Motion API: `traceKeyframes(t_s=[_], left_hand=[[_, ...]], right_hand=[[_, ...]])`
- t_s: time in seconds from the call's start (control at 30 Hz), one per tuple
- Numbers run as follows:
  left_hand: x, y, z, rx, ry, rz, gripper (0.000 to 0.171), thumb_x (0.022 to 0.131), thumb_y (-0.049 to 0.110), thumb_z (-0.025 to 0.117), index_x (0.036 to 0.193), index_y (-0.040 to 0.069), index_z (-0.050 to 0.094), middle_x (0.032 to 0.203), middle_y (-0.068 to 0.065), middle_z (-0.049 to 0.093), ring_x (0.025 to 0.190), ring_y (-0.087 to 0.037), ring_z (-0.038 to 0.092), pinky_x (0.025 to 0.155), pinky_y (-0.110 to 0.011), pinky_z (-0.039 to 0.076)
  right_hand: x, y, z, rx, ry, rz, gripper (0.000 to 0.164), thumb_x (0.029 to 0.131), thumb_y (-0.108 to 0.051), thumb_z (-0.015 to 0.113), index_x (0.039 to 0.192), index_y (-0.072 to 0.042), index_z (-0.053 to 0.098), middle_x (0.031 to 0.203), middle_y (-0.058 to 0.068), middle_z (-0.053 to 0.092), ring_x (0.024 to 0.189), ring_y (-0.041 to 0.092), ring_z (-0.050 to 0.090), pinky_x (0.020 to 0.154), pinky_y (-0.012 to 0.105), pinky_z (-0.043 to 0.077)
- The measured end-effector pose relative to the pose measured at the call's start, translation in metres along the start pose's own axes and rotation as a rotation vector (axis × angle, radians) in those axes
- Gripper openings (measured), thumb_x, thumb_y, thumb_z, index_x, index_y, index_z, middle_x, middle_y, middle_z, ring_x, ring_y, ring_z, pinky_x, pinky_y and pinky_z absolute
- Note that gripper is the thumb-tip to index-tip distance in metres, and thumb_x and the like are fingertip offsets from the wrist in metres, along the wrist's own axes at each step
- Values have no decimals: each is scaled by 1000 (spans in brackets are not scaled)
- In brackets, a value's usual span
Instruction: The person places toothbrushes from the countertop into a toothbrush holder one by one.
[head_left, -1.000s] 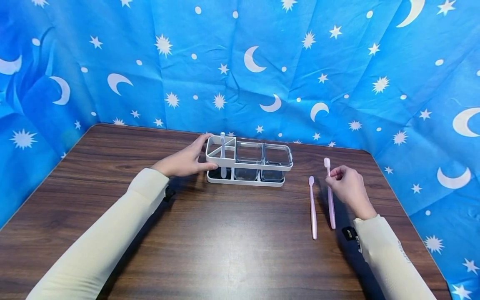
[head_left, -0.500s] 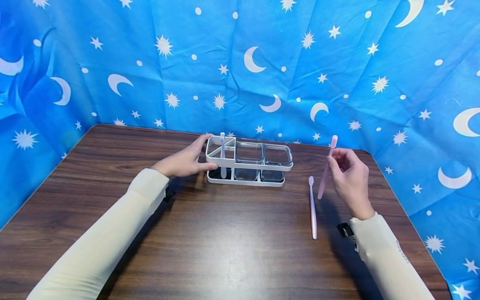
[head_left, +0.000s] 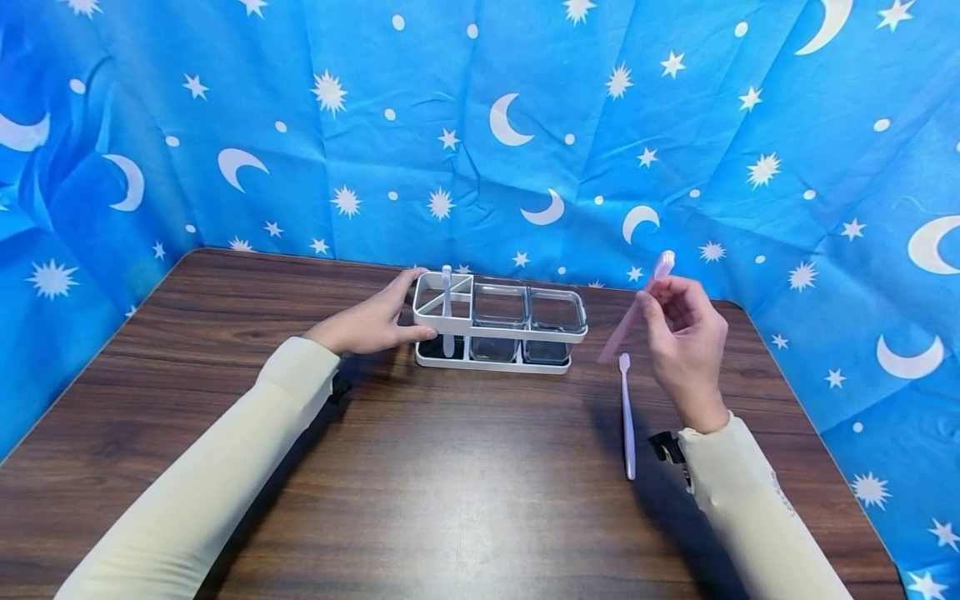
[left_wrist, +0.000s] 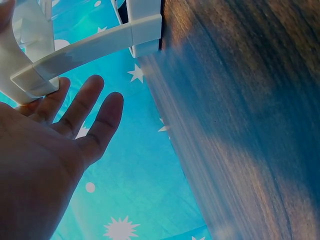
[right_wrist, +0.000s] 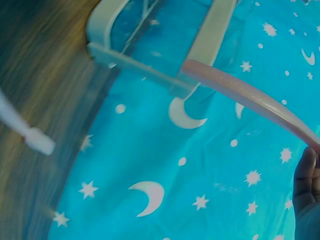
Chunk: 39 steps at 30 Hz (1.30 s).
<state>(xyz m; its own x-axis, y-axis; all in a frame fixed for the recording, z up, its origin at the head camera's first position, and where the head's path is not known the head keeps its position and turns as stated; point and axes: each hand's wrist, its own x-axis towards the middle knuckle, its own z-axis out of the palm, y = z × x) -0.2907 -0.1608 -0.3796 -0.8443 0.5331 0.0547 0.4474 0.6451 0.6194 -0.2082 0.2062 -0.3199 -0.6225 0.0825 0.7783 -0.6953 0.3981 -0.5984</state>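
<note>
A white toothbrush holder (head_left: 517, 333) stands toward the back of the table, with a pale toothbrush (head_left: 447, 300) upright in its left section. My left hand (head_left: 367, 323) holds the holder's left end, thumb at the front and fingers behind; in the left wrist view several fingers stretch past the white frame (left_wrist: 85, 50). Raised above the table at right, my right hand (head_left: 688, 350) pinches a pink toothbrush (head_left: 625, 329) near its head. Its handle slants down to the left, blurred. Another pinkish toothbrush (head_left: 627, 417) lies on the wood below.
Two clear square cups (head_left: 557, 310) sit in the holder's middle and right sections. The brown wooden table (head_left: 450, 500) ends at the back against a blue curtain (head_left: 420, 150) with moons and stars.
My right hand has lifted the pink toothbrush off the table and moved it up and left, its handle end swinging toward the holder. The left hand and holder have stayed put.
</note>
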Motion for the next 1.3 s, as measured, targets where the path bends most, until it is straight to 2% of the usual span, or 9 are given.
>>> traceKeyframes(t_s=[0.1, 0.4, 0.63, 0.83, 1.07, 1.3], left_hand=[[-1, 0, -1, 2, -3, -5, 85, 71, 57, 56, 134, 29, 7, 131, 0, 21, 117, -15, 26, 95, -42, 24], [-1, 2, -1, -15, -2, 7, 86, 72, 54, 58, 135, 20, 10, 127, 1, 24, 113, -15, 29, 93, -42, 26], [-3, 1, -2, -1, -7, -11, 86, 71, 56, 57, 134, 28, 7, 131, 0, 21, 118, -16, 26, 94, -42, 24], [-3, 2, -3, 14, -16, -19, 87, 71, 57, 56, 135, 28, 4, 136, -2, 15, 122, -17, 20, 96, -42, 22], [-1, 3, -2, -2, -12, 1, 87, 71, 56, 57, 135, 23, 8, 130, -1, 21, 118, -15, 25, 95, -41, 24], [0, 3, -2, -19, -17, 1, 87, 71, 54, 58, 135, 22, 9, 127, 0, 24, 114, -15, 28, 93, -42, 26]], right_hand=[[4, -10, 7, 55, 13, -30, 17, 75, 8, 60, 89, 12, 52, 78, 16, 55, 63, 22, 53, 58, 22, 46], [12, -24, 24, 117, -3, -69, 18, 75, 9, 60, 91, 12, 52, 80, 15, 57, 65, 23, 55, 62, 26, 47], [15, -37, 36, 141, -14, -102, 19, 73, 11, 60, 91, 12, 52, 83, 15, 58, 70, 24, 57, 66, 31, 48], [15, -47, 54, 197, -29, -150, 20, 72, 15, 59, 90, 13, 50, 85, 17, 57, 73, 26, 57, 69, 35, 47], [16, -53, 75, 230, -61, -178, 20, 73, 16, 57, 91, 12, 50, 86, 18, 55, 77, 27, 57, 72, 39, 46], [14, -55, 89, 252, -99, -189, 20, 72, 16, 58, 90, 11, 50, 85, 17, 56, 73, 25, 56, 68, 36, 47]])
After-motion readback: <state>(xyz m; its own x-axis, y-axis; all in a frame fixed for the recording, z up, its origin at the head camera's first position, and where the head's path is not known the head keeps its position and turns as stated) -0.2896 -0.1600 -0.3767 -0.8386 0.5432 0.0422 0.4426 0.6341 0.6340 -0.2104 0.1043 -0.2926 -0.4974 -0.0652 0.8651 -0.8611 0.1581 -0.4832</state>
